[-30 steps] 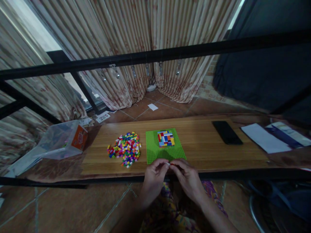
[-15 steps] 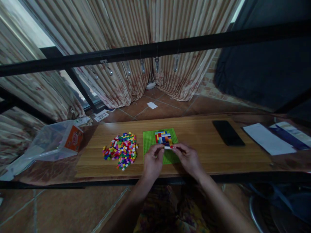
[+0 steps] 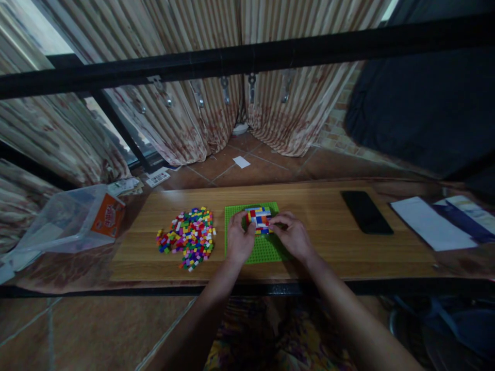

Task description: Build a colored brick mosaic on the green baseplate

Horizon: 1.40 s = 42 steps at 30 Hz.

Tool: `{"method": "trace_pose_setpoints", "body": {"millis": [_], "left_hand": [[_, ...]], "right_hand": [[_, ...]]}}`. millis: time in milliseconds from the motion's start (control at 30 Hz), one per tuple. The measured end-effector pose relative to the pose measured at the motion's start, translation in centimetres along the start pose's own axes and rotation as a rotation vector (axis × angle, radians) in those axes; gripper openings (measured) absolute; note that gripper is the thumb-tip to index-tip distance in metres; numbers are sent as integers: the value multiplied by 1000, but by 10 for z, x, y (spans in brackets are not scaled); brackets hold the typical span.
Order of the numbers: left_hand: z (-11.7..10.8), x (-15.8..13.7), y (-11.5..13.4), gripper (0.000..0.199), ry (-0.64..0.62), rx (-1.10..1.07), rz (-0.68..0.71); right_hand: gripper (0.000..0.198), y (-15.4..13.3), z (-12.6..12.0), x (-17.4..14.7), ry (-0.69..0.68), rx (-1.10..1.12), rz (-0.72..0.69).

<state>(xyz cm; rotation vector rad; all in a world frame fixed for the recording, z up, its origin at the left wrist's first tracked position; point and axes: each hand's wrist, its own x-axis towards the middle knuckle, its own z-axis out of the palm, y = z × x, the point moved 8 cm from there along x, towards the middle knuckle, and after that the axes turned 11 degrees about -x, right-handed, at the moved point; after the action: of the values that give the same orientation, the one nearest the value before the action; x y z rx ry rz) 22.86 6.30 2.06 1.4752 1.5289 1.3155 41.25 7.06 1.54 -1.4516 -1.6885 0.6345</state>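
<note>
A flat build of small multicoloured toy bricks [image 3: 261, 219] sits on the green studded baseplate [image 3: 266, 251]. My left hand [image 3: 240, 238] is curled round the build's left side, its thumb on the near left corner and its fingers along the left edge. At the opposite side, my right hand [image 3: 293, 234] has thumb and fingertips closed on the build's right edge. Whether a loose brick is between those right fingertips is too small to tell. Left of the baseplate lies a heap of loose toy bricks [image 3: 195, 234] in many colours.
The wooden board [image 3: 325, 257] carries the bricks and, at right, a black phone-like slab [image 3: 365, 212]. White paper [image 3: 433, 222] lies beyond it. At far left stands a clear plastic box [image 3: 73, 219] with an orange label. A dark rail [image 3: 216, 59] crosses before the curtains.
Both hands have moved from the build's near edge up to its left and right sides. The white and red pieces held at the near edge are no longer seen there. The view has shifted slightly.
</note>
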Motion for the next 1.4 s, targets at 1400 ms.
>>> {"method": "trace_pose_setpoints", "body": {"millis": [1400], "left_hand": [[15, -2, -12, 36, 187, -182, -114]], "right_hand": [[24, -22, 7, -2, 33, -70, -122]]}}
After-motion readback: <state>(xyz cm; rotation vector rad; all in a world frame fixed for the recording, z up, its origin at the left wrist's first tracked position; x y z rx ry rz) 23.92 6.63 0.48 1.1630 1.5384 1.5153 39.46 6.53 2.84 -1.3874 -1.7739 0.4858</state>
